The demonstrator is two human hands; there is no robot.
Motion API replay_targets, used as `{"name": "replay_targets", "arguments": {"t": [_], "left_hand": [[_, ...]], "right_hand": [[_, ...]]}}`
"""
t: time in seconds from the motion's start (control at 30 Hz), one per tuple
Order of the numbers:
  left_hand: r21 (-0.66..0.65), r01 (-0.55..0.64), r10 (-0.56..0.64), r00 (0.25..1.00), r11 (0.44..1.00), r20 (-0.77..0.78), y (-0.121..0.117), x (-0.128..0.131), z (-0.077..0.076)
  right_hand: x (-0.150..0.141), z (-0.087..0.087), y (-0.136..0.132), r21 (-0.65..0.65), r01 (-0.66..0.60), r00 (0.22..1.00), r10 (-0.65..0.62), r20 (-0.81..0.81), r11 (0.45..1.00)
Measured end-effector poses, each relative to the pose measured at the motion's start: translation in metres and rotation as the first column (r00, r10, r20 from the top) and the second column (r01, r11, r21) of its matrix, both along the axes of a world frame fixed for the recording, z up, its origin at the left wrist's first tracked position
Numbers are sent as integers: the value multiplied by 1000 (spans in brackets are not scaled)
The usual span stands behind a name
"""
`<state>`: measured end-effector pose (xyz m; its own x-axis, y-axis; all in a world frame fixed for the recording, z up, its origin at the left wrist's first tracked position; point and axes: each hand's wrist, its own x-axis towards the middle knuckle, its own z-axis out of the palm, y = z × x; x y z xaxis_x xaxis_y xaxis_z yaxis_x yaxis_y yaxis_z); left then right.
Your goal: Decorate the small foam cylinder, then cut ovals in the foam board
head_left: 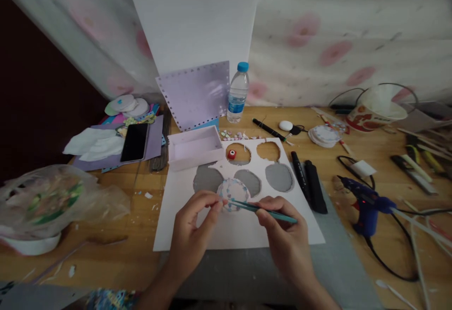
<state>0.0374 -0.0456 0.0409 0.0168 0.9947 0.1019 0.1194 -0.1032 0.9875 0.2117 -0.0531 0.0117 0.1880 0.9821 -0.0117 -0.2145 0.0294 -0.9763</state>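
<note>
My left hand [192, 234] pinches the left edge of a small round disc [233, 192] whose rim is set with little coloured pieces. Thumb and forefinger are closed on it. My right hand [282, 234] grips a thin teal stick [263, 209], its tip lying against the disc. Both hands hover over a white foam sheet [226, 230] with several round holes cut out of it. One hole holds a small red object [231, 155].
A blue glue gun [365, 204] with its cable lies at the right, two black markers [309, 183] next to the sheet. A water bottle [238, 92], white box [194, 147], phone [134, 141] and plastic bag [52, 202] sit behind and left. Sticks clutter the far right.
</note>
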Motion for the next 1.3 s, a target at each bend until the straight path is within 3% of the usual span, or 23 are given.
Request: {"name": "replay_targets", "arguments": {"t": [0.2,0.57,0.73,0.83,0.9,0.97,1.03,1.1,1.23,1.3], "left_hand": [[36,18,-17,999,999,-39,-9,-4,2],[115,46,-37,996,992,-84,-12,-3,-2],[63,53,-47,994,997,-94,-10,-4,-1],[-36,67,-71,991,997,-111,-15,-2,4],[-119,117,-129,987,986,-93,-20,1,9],[-191,147,-157,987,970,-38,-26,5,12],[-251,128,-127,992,959,20,-29,9,11],[-304,77,-65,997,949,52,-31,12,8],[-378,26,1,997,925,72,-31,12,1],[-401,0,31,997,916,72,-30,9,-1]], "right_hand": [[-2,11,-3,63,-17,995,11,99,998],[2,14,-8,99,-27,981,8,192,995],[1,17,-8,190,-24,982,-13,189,981],[-1,16,-12,319,2,967,-83,241,948],[-3,13,-16,447,-82,934,-87,346,891],[-5,8,-20,558,-227,878,-79,471,798],[-7,4,-25,603,-356,808,-90,583,714],[-7,2,-27,598,-445,743,-99,662,667],[1,4,-30,442,-626,638,96,764,643],[13,1,-32,364,-601,632,145,761,711]]}}
